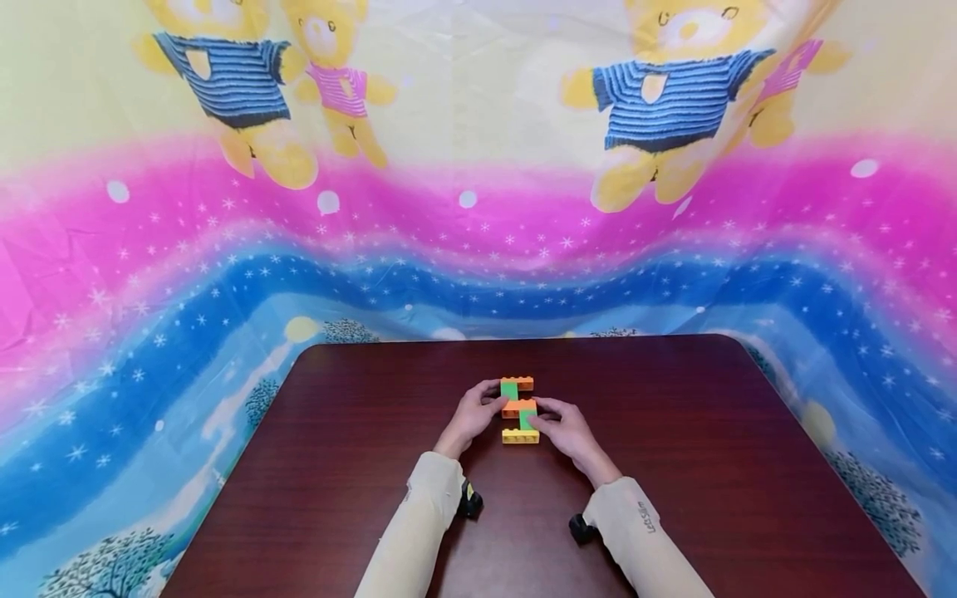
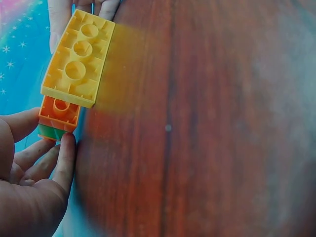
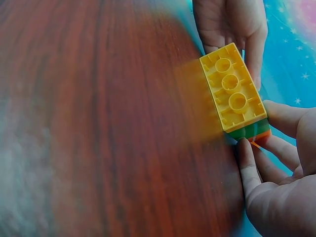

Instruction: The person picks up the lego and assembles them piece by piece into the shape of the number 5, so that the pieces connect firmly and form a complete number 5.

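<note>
A joined zigzag of toy building bricks lies between both hands on the table. Nearest me is a yellow brick (image 1: pixel 520 437), whose hollow underside with round tubes faces the wrist cameras. Beyond it come a green brick (image 1: pixel 527 419) on the right, a middle orange brick (image 1: pixel 519 408), another green brick (image 1: pixel 509 391) on the left and a far orange brick (image 1: pixel 518 383). My left hand (image 1: pixel 474 415) grips the far left part, around the left green brick and the orange one. My right hand (image 1: pixel 568 428) pinches the right side, by the nearer green brick and the middle orange brick.
The dark reddish-brown table (image 1: pixel 336 498) has rounded far corners. Behind and beside it hangs a printed cloth (image 1: pixel 463 224) with bears and snowflakes. A black wrist camera (image 1: pixel 469 501) is on the left cuff, another black one (image 1: pixel 582 529) on the right.
</note>
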`<action>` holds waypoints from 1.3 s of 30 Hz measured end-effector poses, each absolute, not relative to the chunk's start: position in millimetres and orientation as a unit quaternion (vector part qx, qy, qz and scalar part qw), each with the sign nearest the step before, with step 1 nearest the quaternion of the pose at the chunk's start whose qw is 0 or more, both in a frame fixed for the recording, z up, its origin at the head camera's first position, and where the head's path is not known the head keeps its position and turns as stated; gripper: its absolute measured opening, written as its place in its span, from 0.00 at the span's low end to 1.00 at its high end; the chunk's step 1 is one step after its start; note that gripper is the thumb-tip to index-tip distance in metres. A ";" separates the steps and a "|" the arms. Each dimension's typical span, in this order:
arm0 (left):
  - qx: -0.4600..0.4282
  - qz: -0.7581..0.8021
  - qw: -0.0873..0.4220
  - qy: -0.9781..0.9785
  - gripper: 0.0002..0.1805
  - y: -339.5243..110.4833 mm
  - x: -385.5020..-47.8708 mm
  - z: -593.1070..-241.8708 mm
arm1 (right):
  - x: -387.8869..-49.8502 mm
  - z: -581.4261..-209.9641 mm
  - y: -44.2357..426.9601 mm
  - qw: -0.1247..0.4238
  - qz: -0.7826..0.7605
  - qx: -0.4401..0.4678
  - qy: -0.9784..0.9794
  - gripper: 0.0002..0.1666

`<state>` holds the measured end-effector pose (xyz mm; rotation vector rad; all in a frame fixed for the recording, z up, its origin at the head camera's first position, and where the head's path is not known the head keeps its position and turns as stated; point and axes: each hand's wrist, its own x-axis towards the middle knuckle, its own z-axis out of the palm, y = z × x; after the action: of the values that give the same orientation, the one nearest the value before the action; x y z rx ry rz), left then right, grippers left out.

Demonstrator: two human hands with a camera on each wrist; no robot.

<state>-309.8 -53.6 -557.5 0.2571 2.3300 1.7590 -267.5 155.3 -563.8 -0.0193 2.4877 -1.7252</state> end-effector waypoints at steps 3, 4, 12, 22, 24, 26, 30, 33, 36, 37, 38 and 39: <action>0.086 0.596 0.107 0.791 0.27 -53.1 -309.8 -557.6 | -268.1 -564.6 155.4 0.057 -0.573 -0.007 0.818 0.31; 0.083 0.596 0.108 0.791 0.27 -52.8 -310.0 -557.8 | -268.1 -564.8 155.2 0.057 -0.574 -0.005 0.817 0.31; 0.077 0.593 0.102 0.795 0.27 -52.0 -310.0 -559.2 | -266.9 -564.4 155.8 0.056 -0.571 -0.009 0.819 0.31; 0.076 0.588 0.094 0.800 0.27 -50.1 -309.2 -558.5 | -267.9 -565.8 156.4 0.053 -0.568 -0.009 0.821 0.31; 0.077 0.588 0.095 0.799 0.28 -50.2 -309.2 -558.4 | -268.1 -565.7 156.4 0.051 -0.567 -0.010 0.822 0.31; 0.078 0.588 0.097 0.799 0.28 -50.4 -309.4 -558.6 | -268.5 -565.6 156.3 0.051 -0.566 -0.010 0.823 0.31; 0.078 0.584 0.100 0.802 0.28 -51.0 -309.4 -559.0 | -268.8 -565.4 156.2 0.051 -0.566 -0.009 0.823 0.31; 0.076 0.582 0.104 0.803 0.28 -51.4 -309.3 -559.2 | -268.4 -565.4 156.1 0.052 -0.566 -0.008 0.823 0.31; 0.076 0.582 0.104 0.803 0.28 -51.4 -309.6 -560.0 | -267.8 -564.9 155.9 0.053 -0.565 -0.007 0.823 0.31; 0.077 0.581 0.102 0.804 0.28 -51.2 -309.6 -560.5 | -267.5 -564.6 155.8 0.052 -0.564 -0.008 0.824 0.31; 0.077 0.582 0.100 0.804 0.28 -51.0 -309.7 -560.9 | -267.3 -564.5 155.7 0.052 -0.563 -0.009 0.825 0.31; 0.078 0.582 0.098 0.803 0.28 -50.8 -309.8 -561.2 | -267.2 -564.3 155.7 0.052 -0.563 -0.009 0.825 0.31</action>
<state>-309.8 -50.8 -561.2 0.2311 2.3776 1.7227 -267.2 155.7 -564.3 -0.0271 2.5094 -1.7124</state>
